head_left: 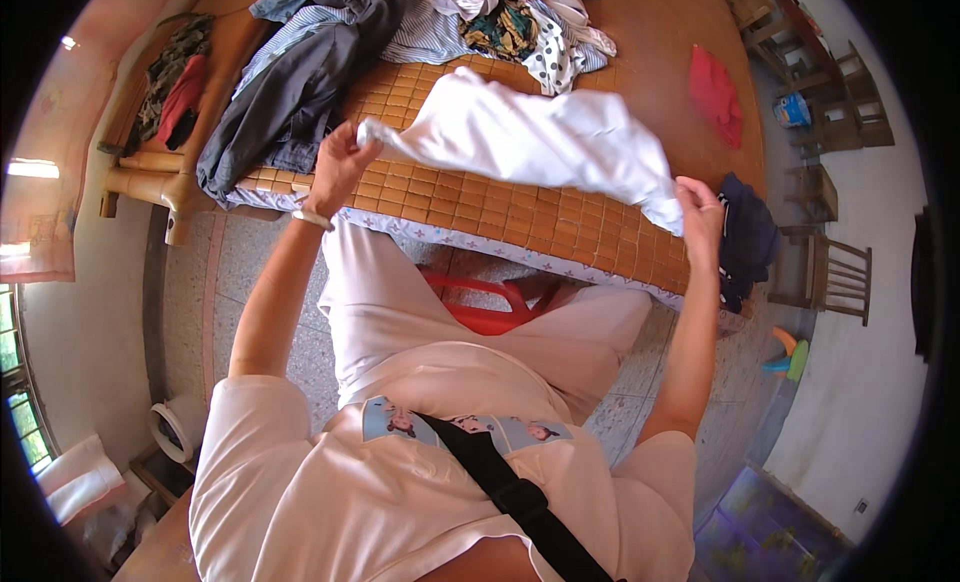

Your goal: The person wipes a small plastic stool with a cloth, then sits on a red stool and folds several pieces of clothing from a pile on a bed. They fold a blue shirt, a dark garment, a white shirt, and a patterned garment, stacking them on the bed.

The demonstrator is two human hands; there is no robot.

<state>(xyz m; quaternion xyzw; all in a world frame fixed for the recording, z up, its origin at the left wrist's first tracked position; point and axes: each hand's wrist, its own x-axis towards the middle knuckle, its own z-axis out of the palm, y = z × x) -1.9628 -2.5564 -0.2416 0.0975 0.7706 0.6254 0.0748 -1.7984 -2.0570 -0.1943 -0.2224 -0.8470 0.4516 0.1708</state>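
A white cloth garment is stretched between my two hands above the bed's brown tile-patterned mat; its exact kind cannot be made out. My left hand pinches its left end, and a light bracelet circles that wrist. At the other end, my right hand grips the gathered corner between thumb and fingers. The middle of the cloth sags and ripples away from me. Beyond it lies a heap of clothes, with dark grey trousers at the left and a polka-dot cloth nearer the middle.
A red garment lies at the mat's right side. Dark navy clothing hangs by the right bed edge, near my right hand. A red plastic stool shows between my legs. Wooden chairs stand along the right wall.
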